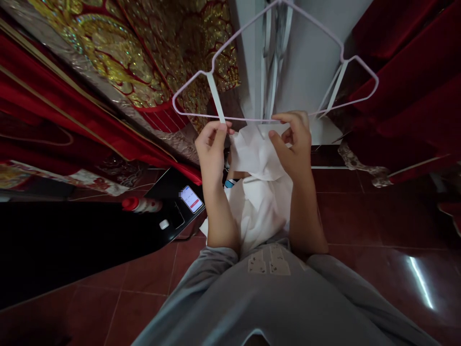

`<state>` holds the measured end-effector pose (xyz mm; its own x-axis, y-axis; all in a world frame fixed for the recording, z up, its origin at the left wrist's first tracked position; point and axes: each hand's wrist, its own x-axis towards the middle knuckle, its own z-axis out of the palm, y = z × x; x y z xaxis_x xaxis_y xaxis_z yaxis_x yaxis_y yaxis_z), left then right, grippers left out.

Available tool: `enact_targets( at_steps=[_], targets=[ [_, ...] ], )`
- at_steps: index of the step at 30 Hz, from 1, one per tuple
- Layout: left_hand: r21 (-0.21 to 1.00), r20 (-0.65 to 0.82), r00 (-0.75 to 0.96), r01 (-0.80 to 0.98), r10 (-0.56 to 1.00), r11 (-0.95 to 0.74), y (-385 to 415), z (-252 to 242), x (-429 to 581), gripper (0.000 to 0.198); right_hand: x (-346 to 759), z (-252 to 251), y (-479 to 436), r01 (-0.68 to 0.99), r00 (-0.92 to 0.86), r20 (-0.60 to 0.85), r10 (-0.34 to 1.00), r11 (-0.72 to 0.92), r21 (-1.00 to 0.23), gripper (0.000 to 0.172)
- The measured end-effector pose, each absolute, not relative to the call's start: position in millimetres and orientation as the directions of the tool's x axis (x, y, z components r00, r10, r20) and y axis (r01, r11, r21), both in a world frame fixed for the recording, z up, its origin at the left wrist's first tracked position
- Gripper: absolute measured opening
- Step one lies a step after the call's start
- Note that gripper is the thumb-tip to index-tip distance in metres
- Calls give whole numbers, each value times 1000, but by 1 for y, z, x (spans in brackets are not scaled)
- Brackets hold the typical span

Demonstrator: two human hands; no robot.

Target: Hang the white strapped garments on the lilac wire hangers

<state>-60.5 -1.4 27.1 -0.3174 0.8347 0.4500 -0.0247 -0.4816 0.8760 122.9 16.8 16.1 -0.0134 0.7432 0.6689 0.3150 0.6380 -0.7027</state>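
Observation:
A pale lilac wire hanger [273,62] hangs in front of me, with two white straps looped over its lower bar. A white garment [262,192] droops from the straps down between my forearms. My left hand [212,144] is closed, pinching the left strap just under the bar. My right hand [293,142] is closed on the top edge of the white garment near the middle of the bar.
Red and gold embroidered fabric [118,57] hangs at the left, dark red cloth [406,81] at the right. A black table [90,235] at the left carries a phone [192,198] and a red-capped bottle [141,204]. The floor is red tile [367,216].

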Motion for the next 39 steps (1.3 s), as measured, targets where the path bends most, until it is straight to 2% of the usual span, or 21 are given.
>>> enact_targets(
  at_steps=[3,7,12,15,18,21,25,28,30,33,36,39],
  targets=[
    [890,406,-228,-120,885,-439,-9,55,-69,21,126,19,16,341,-27,650,760,618,-709,27],
    [923,346,-46,-166,937,-349,-13,86,-94,39,125,22,14,378,-90,595,798,580,-721,31],
    [923,215,-90,-307,973,-232,-14,115,-106,81,124,17,13,333,-64,597,800,581,-743,29],
    [903,151,-96,-390,984,-177,-9,136,-104,90,124,18,13,317,-87,595,799,588,-744,29],
    [873,190,-131,-430,973,-228,0,142,-110,87,125,20,12,318,-136,596,792,604,-730,31],
    [828,223,-268,-455,937,-328,2,128,-119,81,126,21,12,324,-165,598,784,616,-718,34],
    [758,207,-523,-449,827,-474,-4,90,-119,48,127,18,14,333,-149,628,764,636,-696,35],
    [780,141,-616,-414,775,-470,-3,67,-112,39,125,16,15,312,-136,665,734,669,-675,34],
    [826,97,-567,-412,818,-384,2,58,-104,40,122,15,15,299,-139,670,729,676,-673,36],
    [869,160,-416,-371,895,-328,8,49,-81,32,118,15,14,306,-143,645,751,653,-693,38],
    [872,254,-237,-363,938,-328,9,40,-52,21,116,16,12,306,-116,641,759,641,-704,40],
    [846,308,-230,-377,923,-377,11,32,-32,15,118,19,9,290,-115,644,756,646,-706,41]
  ],
)
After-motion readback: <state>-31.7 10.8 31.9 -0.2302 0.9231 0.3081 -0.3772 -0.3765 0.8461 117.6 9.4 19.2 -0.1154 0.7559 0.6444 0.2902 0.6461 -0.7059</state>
